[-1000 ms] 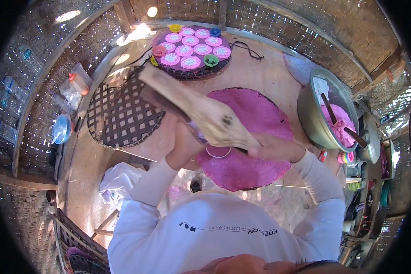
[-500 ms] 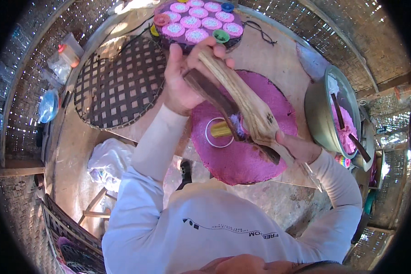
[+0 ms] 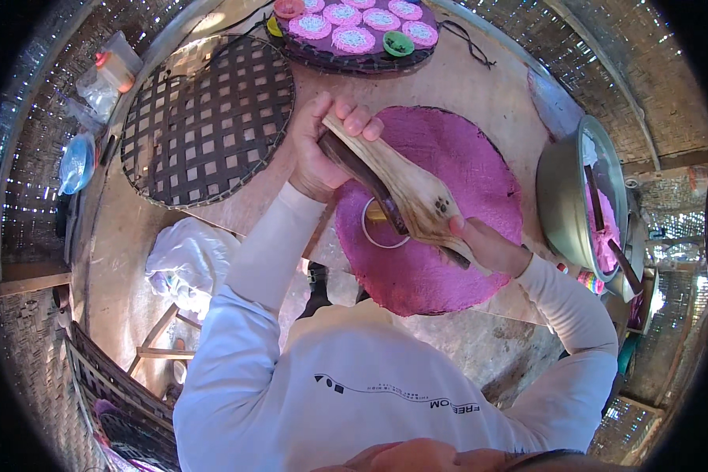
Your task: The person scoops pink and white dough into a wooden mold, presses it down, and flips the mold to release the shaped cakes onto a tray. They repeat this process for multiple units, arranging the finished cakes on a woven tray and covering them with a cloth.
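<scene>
A two-piece wooden press (image 3: pixel 409 185) slants across the middle, its pale grained upper arm lying over a darker lower arm (image 3: pixel 362 175). My left hand (image 3: pixel 322 149) wraps both arms at their upper left end. At the lower right end my right hand (image 3: pixel 492 248) grips the press, thumb on top, with most of its fingers hidden beneath. Below the press is a round pink surface (image 3: pixel 460 145). A white ring (image 3: pixel 367 234) with a yellowish piece (image 3: pixel 379 214) inside lies on it, partly covered by the press.
A dark woven lattice tray (image 3: pixel 208 118) lies at the left. Beyond it, a round purple tray (image 3: pixel 362 63) carries several pink-and-white discs and a green cup (image 3: pixel 399 44). At the right stands a metal basin (image 3: pixel 554 204) with pink dough (image 3: pixel 602 248) and dark sticks. A white bag (image 3: pixel 189 263) sits left.
The press's two arms have come closer together, and my left hand has closed more fully around them. My right hand has shifted slightly left. The view has shifted a little.
</scene>
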The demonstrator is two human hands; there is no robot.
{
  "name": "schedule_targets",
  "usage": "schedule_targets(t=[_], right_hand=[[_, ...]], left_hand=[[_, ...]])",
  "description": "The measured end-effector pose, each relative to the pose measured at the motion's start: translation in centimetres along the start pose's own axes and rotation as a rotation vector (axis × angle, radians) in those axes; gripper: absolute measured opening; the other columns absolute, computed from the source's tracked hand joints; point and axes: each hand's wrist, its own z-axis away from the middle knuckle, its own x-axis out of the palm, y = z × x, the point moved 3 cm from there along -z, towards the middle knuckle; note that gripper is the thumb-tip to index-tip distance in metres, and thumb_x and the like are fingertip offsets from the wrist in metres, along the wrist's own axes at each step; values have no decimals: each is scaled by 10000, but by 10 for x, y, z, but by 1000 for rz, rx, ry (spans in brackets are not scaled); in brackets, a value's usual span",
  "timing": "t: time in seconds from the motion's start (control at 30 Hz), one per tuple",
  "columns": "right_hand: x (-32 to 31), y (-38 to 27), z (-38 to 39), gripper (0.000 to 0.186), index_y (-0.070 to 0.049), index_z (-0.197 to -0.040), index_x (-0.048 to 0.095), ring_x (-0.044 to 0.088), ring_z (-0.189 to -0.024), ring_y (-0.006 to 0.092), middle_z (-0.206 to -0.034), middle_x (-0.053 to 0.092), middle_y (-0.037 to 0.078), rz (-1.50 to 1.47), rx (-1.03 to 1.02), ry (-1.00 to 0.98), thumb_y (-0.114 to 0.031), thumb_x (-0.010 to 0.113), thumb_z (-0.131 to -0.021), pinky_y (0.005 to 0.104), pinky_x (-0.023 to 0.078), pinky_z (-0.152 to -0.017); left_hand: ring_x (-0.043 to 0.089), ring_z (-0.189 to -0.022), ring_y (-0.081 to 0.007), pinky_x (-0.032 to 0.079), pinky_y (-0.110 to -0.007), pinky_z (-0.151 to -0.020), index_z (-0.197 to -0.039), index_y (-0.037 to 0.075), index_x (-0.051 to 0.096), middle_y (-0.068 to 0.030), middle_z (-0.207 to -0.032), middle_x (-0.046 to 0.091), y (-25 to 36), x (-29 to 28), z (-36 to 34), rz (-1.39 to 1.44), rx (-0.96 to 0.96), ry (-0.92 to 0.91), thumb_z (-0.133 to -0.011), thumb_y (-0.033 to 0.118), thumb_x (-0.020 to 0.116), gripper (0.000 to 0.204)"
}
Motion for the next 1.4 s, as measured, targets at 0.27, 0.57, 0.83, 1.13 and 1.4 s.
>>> schedule_targets(t=[0.27, 0.57, 0.83, 1.13, 1.4], right_hand=[[8, -1, 0, 724, -6, -732, 603, 516, -516, 135, -592, 536, 49, -30, 11, 23, -663, 330, -868, 281, 410, -471], [-7, -5, 26, 772, 12, -712, 622, 525, -519, 150, -576, 542, 71, 77, 152, 57, -697, 343, -841, 303, 417, -472], [-18, -23, 35, 796, 36, -689, 618, 526, -515, 161, -544, 524, 70, 275, 130, 248, -722, 401, -800, 336, 417, -485], [2, -14, -2, 805, 34, -661, 600, 482, -481, 164, -471, 429, 55, 307, -3, 285, -738, 408, -786, 369, 379, -479], [8, -24, 20, 785, 23, -600, 563, 444, -469, 136, -465, 394, 29, 246, 90, 198, -712, 393, -814, 350, 354, -450]], left_hand=[[434, -659, -173, 396, -319, -684, -704, 115, 466, -19, -634, 450, 2, 3, 9, -53, 63, 75, -868, 313, 453, 257], [448, -690, -162, 378, -304, -696, -680, 163, 443, 27, -638, 450, -25, -7, 21, -50, 71, 271, -891, 298, 453, 250], [436, -667, -137, 367, -288, -696, -661, 178, 430, 56, -603, 429, -31, -13, 8, -30, 67, 116, -900, 300, 443, 269], [409, -615, -157, 378, -291, -618, -635, 140, 397, 7, -586, 405, 11, -5, 9, -101, 145, 131, -865, 269, 460, 271], [414, -613, -145, 386, -296, -636, -651, 147, 399, 13, -597, 394, -8, -1, 29, -80, 129, 362, -877, 278, 444, 264]])
